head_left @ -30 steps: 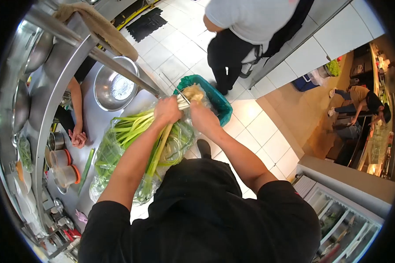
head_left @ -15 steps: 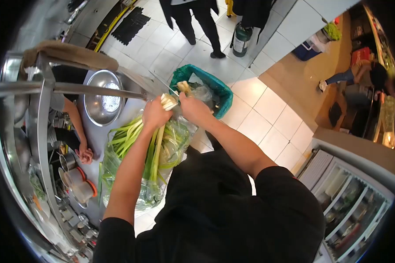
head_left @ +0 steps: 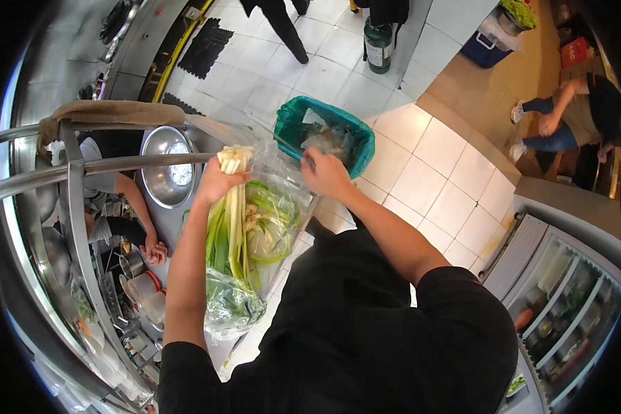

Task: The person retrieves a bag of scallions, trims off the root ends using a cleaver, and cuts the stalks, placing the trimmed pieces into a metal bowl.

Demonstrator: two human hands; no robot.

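Observation:
My left hand [head_left: 219, 182] is closed around a bunch of green onions [head_left: 236, 207], just below its pale cut ends. The long green stalks lie over a clear plastic bag [head_left: 233, 307] on the metal counter. My right hand [head_left: 323, 171] is at the near edge of the green-lined bin [head_left: 364, 157], with its fingers curled. What it holds, if anything, is hidden. Loose plastic and scraps lie in the bin. More greens show inside the clear bag, to the right of the stalks.
A metal bowl [head_left: 167, 165] stands on the counter beyond a metal rail [head_left: 117, 165]. A co-worker's hands [head_left: 154, 251] rest near pots with orange rims [head_left: 145, 284]. Another person's legs [head_left: 283, 27] are on the tiled floor; a gas cylinder [head_left: 379, 50] stands nearby.
The root ends have come off the bunch and are gone from between my hands. My left hand has moved left with the stalks; my right hand has moved right, over the bin's edge. The blade no longer shows.

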